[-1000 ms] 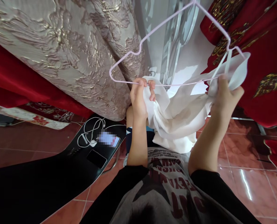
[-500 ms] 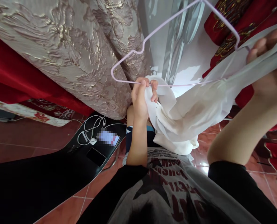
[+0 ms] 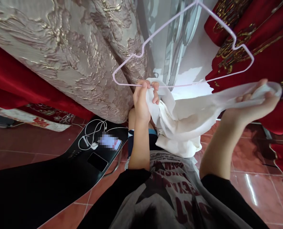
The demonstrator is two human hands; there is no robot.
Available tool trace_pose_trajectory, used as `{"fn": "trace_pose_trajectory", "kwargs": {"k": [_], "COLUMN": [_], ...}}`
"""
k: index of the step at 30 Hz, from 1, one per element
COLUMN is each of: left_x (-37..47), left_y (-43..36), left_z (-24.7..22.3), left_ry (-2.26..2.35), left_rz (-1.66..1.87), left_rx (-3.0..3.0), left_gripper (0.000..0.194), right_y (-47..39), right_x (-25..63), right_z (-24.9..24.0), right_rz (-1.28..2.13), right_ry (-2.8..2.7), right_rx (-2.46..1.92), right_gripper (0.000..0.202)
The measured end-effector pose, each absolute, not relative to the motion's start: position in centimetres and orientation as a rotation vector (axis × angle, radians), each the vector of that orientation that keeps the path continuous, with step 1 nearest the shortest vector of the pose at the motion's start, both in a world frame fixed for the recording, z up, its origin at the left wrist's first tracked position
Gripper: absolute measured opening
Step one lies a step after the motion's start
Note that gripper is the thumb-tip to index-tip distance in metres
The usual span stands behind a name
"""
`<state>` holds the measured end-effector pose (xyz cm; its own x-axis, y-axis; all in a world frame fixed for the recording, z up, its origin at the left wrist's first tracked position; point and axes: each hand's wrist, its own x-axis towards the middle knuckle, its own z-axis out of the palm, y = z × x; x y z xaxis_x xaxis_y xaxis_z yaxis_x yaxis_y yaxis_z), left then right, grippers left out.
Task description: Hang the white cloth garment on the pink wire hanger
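A pale lilac clothes hanger is held up in front of me, its long bottom bar roughly level. My left hand is closed, its fingers pinching that bar along with an edge of a sheer white cloth. The cloth stretches from there to the right and hangs in folds over my lap. Over on the right, my right hand has the other end of the cloth, which wraps around the palm and partly covers the fingers. It is below the hanger's right end, apart from it.
A black bench-like surface at left carries a lit phone, a dark phone and a white cable. Patterned beige fabric hangs ahead on the left; red gold-trimmed fabric hangs at right. The floor is red tile.
My right hand has come down and inward with its end of the cloth, leaving the hanger's right end uncovered. The left hand keeps its grip, and the hanger has shifted slightly left in view.
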<state>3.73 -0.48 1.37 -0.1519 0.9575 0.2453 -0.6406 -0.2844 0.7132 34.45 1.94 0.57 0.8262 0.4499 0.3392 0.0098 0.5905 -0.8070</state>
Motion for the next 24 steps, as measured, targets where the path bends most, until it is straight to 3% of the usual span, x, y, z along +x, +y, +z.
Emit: {"fn": "trace_pose_trajectory", "kwargs": {"k": [4, 9, 17, 19, 24], "left_x": [4.5, 4.8, 1.8, -0.3, -4.6], "left_y": [-0.8, -1.2, -1.7, -1.7, -1.7], "left_z": [1.9, 2.4, 1.5, 1.6, 4.4], "left_ry": [0.498, 0.523, 0.626, 0.667, 0.821], "left_rz": [1.682, 1.627, 1.48, 1.561, 1.793], "left_rx": [0.744, 0.691, 0.698, 0.665, 0.688], "left_gripper": [0.027, 0.028, 0.016, 0.025, 0.021], "right_y": [0.6, 2.4, 2.2, 2.4, 2.4], "right_x": [25.7, 21.4, 21.4, 21.6, 21.7], "right_z": [1.6, 1.6, -2.1, -2.2, -2.1], "right_rz": [0.227, 0.248, 0.157, 0.154, 0.182], "right_ry": [-0.569, -1.067, -1.181, -1.186, -1.227], "right_rx": [-0.863, -0.943, -1.117, -1.099, -1.112], "right_gripper": [0.031, 0.028, 0.052, 0.052, 0.046]}}
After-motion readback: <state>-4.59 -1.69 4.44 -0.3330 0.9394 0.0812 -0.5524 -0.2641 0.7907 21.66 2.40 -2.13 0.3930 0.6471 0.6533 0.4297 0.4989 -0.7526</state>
